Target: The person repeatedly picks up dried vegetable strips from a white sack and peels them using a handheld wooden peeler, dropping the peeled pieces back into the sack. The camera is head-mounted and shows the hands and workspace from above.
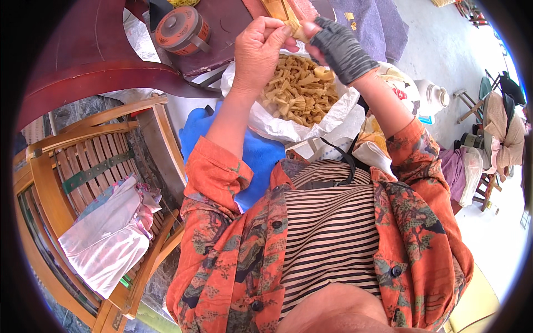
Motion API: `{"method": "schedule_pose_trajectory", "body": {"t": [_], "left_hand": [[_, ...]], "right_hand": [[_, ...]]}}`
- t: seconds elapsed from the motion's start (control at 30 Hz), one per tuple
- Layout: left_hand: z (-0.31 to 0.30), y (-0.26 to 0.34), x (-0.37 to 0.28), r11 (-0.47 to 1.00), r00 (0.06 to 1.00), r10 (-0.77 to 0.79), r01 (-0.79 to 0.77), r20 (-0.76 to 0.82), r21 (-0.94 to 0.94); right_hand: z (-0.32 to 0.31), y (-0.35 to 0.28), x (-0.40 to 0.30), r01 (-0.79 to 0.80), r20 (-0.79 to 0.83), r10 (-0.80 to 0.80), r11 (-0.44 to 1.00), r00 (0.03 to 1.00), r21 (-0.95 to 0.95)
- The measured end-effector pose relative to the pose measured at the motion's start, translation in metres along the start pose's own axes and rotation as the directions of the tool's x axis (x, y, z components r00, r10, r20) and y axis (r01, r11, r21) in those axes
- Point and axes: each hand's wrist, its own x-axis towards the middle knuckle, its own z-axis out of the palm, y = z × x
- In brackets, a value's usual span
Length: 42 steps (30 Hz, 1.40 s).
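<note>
My bare left hand [261, 50] pinches a pale yellow strip [296, 30], apparently tofu skin, between thumb and fingertips. On the strip's other side, my right hand [339, 49] grips it, wearing a grey fingerless glove. Fingers partly hide the strip, so its exact folding cannot be told. Below both hands, a white plastic bag [287, 132] stands with its mouth spread. It holds many tan knotted pieces [306, 93] that look like tofu skin knots. Just beyond my fingertips, a long yellow-brown, wood-like piece [278, 7] lies by a pink towel [303, 9].
A lidded orange-brown pot [183, 31] stands on the dark red table [216, 54], left of my hands. Purple cloth [366, 29] with small yellow scraps hangs at the right. A wooden slatted chair [46, 191] bearing pale cloth [110, 241] is at left. A white jug [431, 98] stands right.
</note>
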Motion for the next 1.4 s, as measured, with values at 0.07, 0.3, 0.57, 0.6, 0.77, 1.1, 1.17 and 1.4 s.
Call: {"method": "schedule_pose_trajectory", "body": {"t": [0.07,0.3,0.57,0.6,0.77,1.1,1.17,1.4], "left_hand": [[-0.006,0.004,0.001,0.999,1.000,0.003,-0.003,0.001,0.037],[-0.016,0.005,0.004,0.947,0.999,0.021,-0.036,0.050,0.318],[-0.004,-0.005,-0.011,0.588,0.946,0.117,-0.312,0.304,0.746],[-0.003,-0.003,-0.010,0.561,0.941,0.113,-0.325,0.318,0.761],[-0.010,-0.009,-0.004,0.379,0.828,0.354,-0.553,0.435,0.742],[-0.028,-0.021,0.017,0.482,0.826,0.463,-0.540,0.322,0.690],[-0.026,-0.027,0.018,0.744,0.956,0.244,-0.292,0.162,0.601],[-0.031,-0.022,0.029,0.936,0.944,-0.314,0.326,0.106,-0.134]], "right_hand": [[-0.006,0.007,0.000,-0.255,-0.013,0.289,0.862,0.957,0.438],[-0.004,0.040,-0.004,-0.242,-0.064,0.263,0.943,0.963,0.229],[0.015,-0.002,-0.010,-0.227,0.074,0.217,0.955,0.973,0.191],[0.010,-0.018,-0.009,-0.483,0.182,0.448,0.800,0.876,0.356],[-0.009,-0.042,-0.014,-0.698,0.404,0.571,0.550,0.715,0.458],[-0.019,-0.069,-0.011,-0.108,0.040,0.108,0.994,0.993,-0.006],[-0.013,-0.036,-0.002,0.017,-0.002,-0.019,0.962,1.000,-0.274],[0.005,0.035,0.026,0.031,-0.037,-0.061,0.834,0.997,-0.551]]}}
